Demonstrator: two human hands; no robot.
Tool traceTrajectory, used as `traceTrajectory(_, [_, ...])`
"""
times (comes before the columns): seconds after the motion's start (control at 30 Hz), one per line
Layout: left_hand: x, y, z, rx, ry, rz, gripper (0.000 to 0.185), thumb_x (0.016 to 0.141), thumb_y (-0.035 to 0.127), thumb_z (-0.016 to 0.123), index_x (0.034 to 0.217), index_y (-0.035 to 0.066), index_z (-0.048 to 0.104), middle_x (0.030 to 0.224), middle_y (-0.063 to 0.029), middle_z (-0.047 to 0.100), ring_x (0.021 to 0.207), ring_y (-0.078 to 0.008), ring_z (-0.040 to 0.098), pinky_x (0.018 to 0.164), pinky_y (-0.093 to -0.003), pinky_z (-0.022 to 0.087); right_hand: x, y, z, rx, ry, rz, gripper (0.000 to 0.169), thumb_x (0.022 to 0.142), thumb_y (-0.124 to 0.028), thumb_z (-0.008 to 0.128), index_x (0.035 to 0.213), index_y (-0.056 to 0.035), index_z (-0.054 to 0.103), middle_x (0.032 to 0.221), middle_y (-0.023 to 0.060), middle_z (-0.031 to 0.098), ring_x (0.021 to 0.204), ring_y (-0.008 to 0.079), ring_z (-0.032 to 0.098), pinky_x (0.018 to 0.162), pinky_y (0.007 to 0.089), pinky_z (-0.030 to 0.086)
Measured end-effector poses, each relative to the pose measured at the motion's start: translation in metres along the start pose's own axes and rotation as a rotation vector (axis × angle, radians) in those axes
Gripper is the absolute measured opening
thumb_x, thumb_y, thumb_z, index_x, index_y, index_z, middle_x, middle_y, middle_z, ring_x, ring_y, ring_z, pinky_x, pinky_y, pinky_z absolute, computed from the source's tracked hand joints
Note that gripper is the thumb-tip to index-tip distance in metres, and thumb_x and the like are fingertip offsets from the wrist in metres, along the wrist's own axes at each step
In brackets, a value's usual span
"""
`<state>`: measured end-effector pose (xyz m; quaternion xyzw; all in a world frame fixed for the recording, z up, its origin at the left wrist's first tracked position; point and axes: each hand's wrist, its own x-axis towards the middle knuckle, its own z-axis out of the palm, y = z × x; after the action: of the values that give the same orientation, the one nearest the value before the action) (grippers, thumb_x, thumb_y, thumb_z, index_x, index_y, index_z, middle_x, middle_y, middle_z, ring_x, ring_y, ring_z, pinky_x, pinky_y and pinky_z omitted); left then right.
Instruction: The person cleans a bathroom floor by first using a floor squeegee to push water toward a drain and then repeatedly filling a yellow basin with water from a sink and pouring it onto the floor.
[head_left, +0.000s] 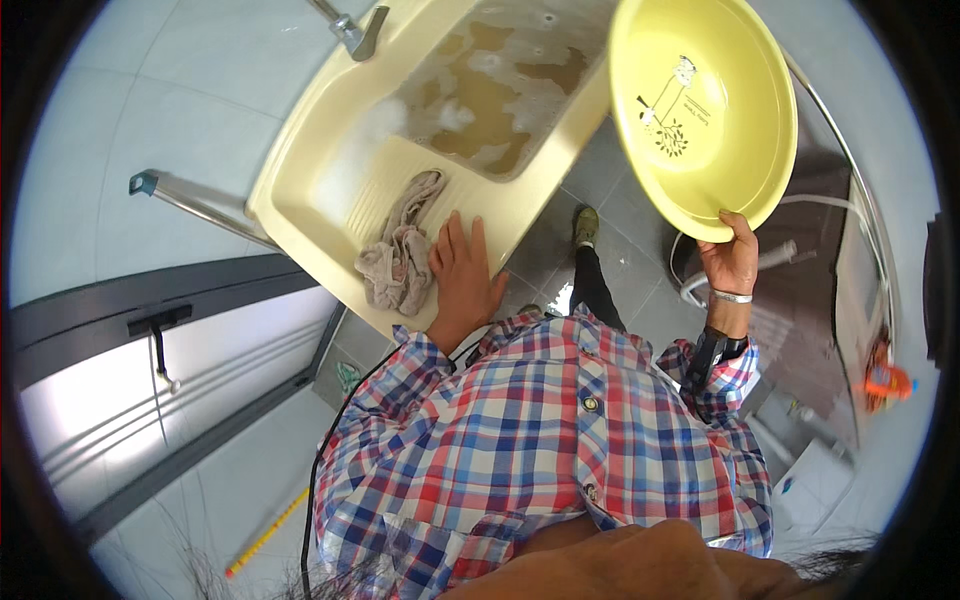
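Note:
My right hand (729, 251) grips the rim of a yellow plastic basin (720, 120), which is tilted with its printed inside towards me. No water shows in the basin. My left hand (466, 274) rests on the cream laundry sink (536, 206), fingers spread, beside a crumpled grey-brown wet cloth (401, 262). The cloth lies across the sink's ribbed washboard. Murky brown water with patches of suds (480, 97) stands in the sink's basin. Whether my left fingertips touch the cloth is hard to tell.
A metal tap (360, 37) stands at the sink's upper left. A metal bar (210, 214) runs along the wall towards the sink. A dark-framed window (165, 307) is at left. Pale hoses (697, 289) lie at right, below the basin. Wet grey tiles (626, 217) show beneath.

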<state>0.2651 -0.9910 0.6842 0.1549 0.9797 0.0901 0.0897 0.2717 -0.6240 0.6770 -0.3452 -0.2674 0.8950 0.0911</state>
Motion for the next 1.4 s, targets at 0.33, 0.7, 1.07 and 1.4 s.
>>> traceTrajectory(0.33, [-0.091,-0.064,0.008,-0.096,0.000,0.027,0.075,0.073,0.036,0.073,0.134,0.007,0.041,0.145,-0.0208,0.028,0.130,-0.0398,0.028,0.104,-0.0516,0.022,-0.063,0.034,0.019,-0.395,-0.044,-0.080,0.020,0.080,-0.001,0.055,0.099,0.0003,0.056,0.077,0.0003,0.058,0.056,0.0071,0.052,0.043,0.0195,0.039])
traceTrajectory(0.7, [-0.027,-0.086,-0.045,-1.050,0.345,-0.346,0.021,0.087,0.014,0.065,0.105,0.003,0.060,0.098,-0.0061,0.062,0.086,-0.0144,0.060,0.068,-0.0267,0.051,-0.117,0.033,0.019,-0.435,-0.079,-0.053,0.041,0.079,-0.003,0.058,0.119,0.0016,0.049,0.099,0.0106,0.061,0.084,0.0229,0.065,0.063,0.0338,0.058])
traceTrajectory(1.07, [0.095,-0.058,-0.077,-0.957,0.239,0.015,0.040,0.089,0.009,0.059,0.128,0.006,0.049,0.114,-0.0066,0.060,0.081,-0.0143,0.058,0.074,-0.0280,0.049,-0.124,0.069,-0.008,-0.476,-0.126,0.096,0.045,0.079,-0.003,0.057,0.123,0.0024,0.045,0.102,0.0145,0.061,0.082,0.0269,0.067,0.061,0.0372,0.059])
traceTrajectory(1.4, [0.157,-0.084,-0.027,-0.817,0.272,0.271,0.041,0.091,0.009,0.052,0.131,0.008,0.047,0.128,-0.0141,0.053,0.112,-0.0273,0.052,0.097,-0.0338,0.042,-0.111,0.082,-0.022,-0.427,-0.134,0.165,0.045,0.077,-0.003,0.056,0.121,0.0026,0.048,0.102,0.0144,0.062,0.084,0.0280,0.065,0.066,0.0391,0.057])
